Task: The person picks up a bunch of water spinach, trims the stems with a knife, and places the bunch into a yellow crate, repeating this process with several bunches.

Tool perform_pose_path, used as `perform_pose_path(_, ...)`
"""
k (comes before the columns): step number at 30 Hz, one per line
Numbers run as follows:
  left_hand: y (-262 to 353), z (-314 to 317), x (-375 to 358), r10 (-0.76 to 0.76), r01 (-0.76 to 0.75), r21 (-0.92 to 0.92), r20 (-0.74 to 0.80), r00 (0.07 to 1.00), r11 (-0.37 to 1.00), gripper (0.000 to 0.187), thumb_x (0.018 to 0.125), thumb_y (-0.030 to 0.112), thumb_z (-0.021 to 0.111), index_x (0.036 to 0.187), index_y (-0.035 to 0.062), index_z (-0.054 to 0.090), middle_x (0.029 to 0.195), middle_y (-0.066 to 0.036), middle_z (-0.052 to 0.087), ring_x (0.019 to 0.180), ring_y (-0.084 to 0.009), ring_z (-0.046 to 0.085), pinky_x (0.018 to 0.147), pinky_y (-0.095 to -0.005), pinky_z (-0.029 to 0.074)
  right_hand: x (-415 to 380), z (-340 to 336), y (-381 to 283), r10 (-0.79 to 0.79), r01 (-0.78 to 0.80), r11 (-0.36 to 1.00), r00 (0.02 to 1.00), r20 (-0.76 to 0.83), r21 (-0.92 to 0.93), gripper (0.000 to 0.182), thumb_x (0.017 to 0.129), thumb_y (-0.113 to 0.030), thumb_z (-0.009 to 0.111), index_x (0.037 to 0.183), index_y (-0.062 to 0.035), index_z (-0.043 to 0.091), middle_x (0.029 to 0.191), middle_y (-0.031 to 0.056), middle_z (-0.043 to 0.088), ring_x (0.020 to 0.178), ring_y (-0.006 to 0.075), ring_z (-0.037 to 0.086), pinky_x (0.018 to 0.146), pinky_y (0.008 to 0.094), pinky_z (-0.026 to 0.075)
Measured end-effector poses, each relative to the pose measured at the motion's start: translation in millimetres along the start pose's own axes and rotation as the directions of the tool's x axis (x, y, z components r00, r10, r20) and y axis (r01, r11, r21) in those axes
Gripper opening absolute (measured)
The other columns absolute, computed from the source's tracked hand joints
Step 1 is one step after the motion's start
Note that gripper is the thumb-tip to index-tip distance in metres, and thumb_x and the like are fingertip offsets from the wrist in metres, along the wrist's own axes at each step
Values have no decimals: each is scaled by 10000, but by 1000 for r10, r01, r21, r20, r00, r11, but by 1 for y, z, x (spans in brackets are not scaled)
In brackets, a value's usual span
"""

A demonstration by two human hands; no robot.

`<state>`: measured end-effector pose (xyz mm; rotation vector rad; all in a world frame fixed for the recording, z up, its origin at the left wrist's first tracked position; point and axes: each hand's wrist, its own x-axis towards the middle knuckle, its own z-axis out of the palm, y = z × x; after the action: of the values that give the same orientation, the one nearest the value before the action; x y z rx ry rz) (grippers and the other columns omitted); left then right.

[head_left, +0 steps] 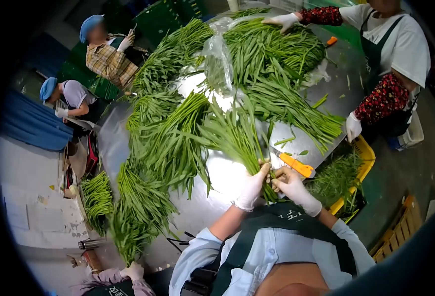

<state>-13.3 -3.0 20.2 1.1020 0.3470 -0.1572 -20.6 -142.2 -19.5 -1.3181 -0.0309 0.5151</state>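
Observation:
My left hand, in a white glove, is closed around the stems of a bunch of long-leaved greens that look like water spinach. The leaves point away from me over the metal table. My right hand, also gloved, has its fingers pinched together at the lower stems, beside the left hand. Just beyond the right hand lies an orange-handled knife. Loose piles of the same greens lie to the left of the bunch, and another pile lies to the right.
A yellow crate with green trimmings stands at the right. Clear plastic bags lie among the far piles. A co-worker stands at the right, another person's gloved hand holds greens at lower left, and two people stand at the far left.

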Motion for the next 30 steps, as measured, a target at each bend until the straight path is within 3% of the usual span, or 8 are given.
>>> perform_pose_path(5, -12, -3, -1, -22, 20, 48, 47, 999, 999, 115, 844, 58, 588, 949, 12, 595, 750, -9, 583, 582, -65, 510, 512, -182, 400, 7, 8, -8, -104, 107, 963, 994, -28, 246, 217, 879, -56, 497, 1086, 0, 463, 1021, 95, 586, 898, 134, 544, 763, 247, 443)
perform_pose_path(10, -7, -16, 14, -48, 48, -104, 1, 999, 993, 81, 869, 92, 566, 922, 31, 563, 676, 18, 503, 545, -62, 454, 486, -194, 386, 11, 11, 8, -83, 147, 847, 986, -147, 512, 91, 876, -30, 502, 946, 3, 550, 799, 25, 551, 597, 72, 449, 561, 189, 379)
perform_pose_path(12, 3, -27, 23, -39, 36, -249, -5, 999, 968, 185, 881, 157, 568, 1003, 27, 516, 745, 11, 490, 549, -60, 442, 497, -192, 394, -4, -5, 10, -66, 26, 898, 995, 77, 439, 96, 874, -50, 509, 945, -3, 553, 759, 6, 537, 572, 63, 438, 526, 189, 349)
perform_pose_path(15, 27, -52, 36, 15, 6, -382, 53, 998, 924, 249, 875, 209, 583, 1039, 37, 512, 762, 5, 495, 578, -65, 467, 533, -200, 436, -30, -28, -25, 215, -147, 960, 932, 292, -239, 123, 817, -90, 548, 883, -6, 610, 696, 25, 560, 595, 92, 493, 560, 207, 401)
perform_pose_path(19, 36, -56, 36, 76, -73, -350, -6, 997, 934, 268, 885, 190, 567, 1076, 11, 516, 798, -6, 510, 592, -69, 478, 534, -195, 436, -49, -67, -22, 260, 78, 442, 942, 211, -894, 246, 761, -210, 573, 930, -51, 657, 871, 151, 639, 792, 308, 616, 711, 360, 481)
perform_pose_path(24, 17, -33, 26, 51, -42, -218, 31, 998, 975, 293, 894, 187, 555, 1104, -13, 511, 817, -11, 504, 601, -73, 478, 547, -192, 427, -45, -20, -61, -123, 120, 808, 992, 34, -577, 264, 817, -168, 584, 1029, -12, 603, 846, 129, 629, 735, 225, 612, 668, 293, 478)
perform_pose_path(26, 8, -31, 26, 33, -14, -187, 98, 995, 982, 341, 886, 232, 567, 1137, 13, 491, 822, -4, 509, 665, -81, 488, 585, -210, 421, -36, -1, -60, -313, 279, 730, 948, 59, -624, 253, 806, -146, 605, 1018, -8, 599, 826, 120, 615, 715, 224, 606, 663, 290, 479)
perform_pose_path(30, 14, -17, 16, -60, 90, -265, 118, 991, 960, 355, 893, 257, 549, 1151, 25, 476, 858, -34, 525, 740, -140, 533, 713, -281, 478, -22, 12, -48, -196, 191, 791, 979, 54, -581, 192, 804, -102, 615, 963, 4, 601, 816, 103, 614, 705, 174, 600, 659, 269, 474)
